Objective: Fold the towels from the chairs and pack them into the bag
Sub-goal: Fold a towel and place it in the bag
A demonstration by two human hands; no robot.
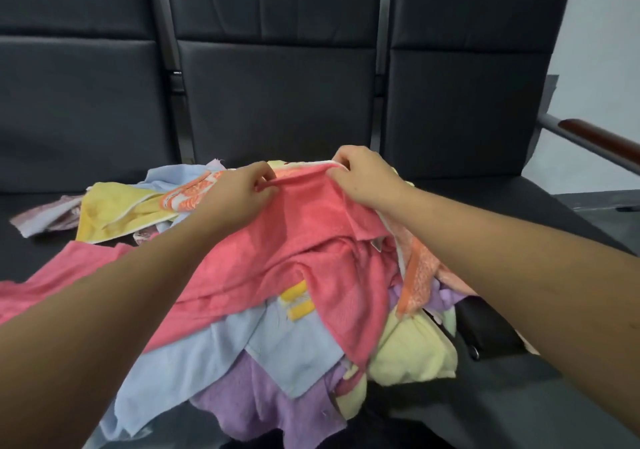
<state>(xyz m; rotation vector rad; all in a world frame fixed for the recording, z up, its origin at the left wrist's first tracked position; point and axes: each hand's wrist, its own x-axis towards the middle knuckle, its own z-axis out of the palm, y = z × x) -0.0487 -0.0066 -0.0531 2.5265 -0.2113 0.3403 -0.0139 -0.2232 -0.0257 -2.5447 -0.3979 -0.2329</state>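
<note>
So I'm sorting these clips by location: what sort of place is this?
Probably a waiting room or lobby: a row of linked dark padded chairs, a wood-topped armrest at the row's end, and a plain white wall. The left hand and right hand pinch a pink towel.

- Your left hand (239,194) is bare, with fingers and knuckles uncovered.
- Your right hand (362,180) is bare in the same way.
- Your left forearm (104,310) shows bare skin from the wrist to the edge of view.
- Your right forearm (519,258) is bare along its whole visible length.
</note>
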